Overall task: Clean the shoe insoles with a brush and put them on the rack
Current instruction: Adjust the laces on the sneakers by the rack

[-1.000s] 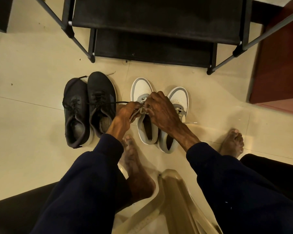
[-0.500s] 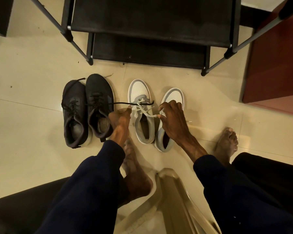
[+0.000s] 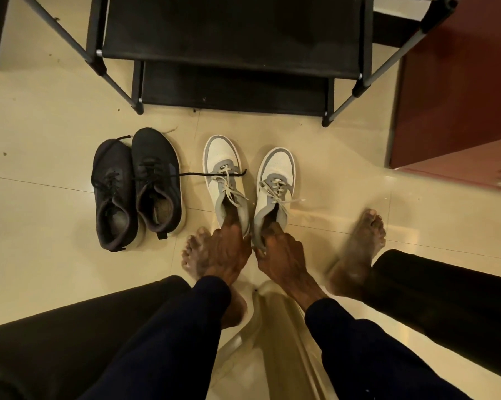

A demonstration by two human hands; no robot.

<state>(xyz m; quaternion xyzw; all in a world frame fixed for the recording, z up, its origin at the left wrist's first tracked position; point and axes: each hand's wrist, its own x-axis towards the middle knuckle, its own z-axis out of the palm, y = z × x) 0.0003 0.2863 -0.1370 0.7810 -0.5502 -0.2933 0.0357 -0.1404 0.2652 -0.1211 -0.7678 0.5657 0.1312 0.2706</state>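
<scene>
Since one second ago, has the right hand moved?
Yes. The right hand went from the laces of the left white shoe back, away from the rack, to the heel of the right white shoe.

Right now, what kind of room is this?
Probably a home's entryway or shoe corner: a black shoe rack stands on a shiny tiled floor, with black sneakers and white-and-grey sneakers lined up before it.

No text, brand mark, label or number can be read on the black shoes (image 3: 157, 180), the white shoes (image 3: 223, 157) or the rack (image 3: 232, 30); their surfaces look plain in this dim light.
</scene>
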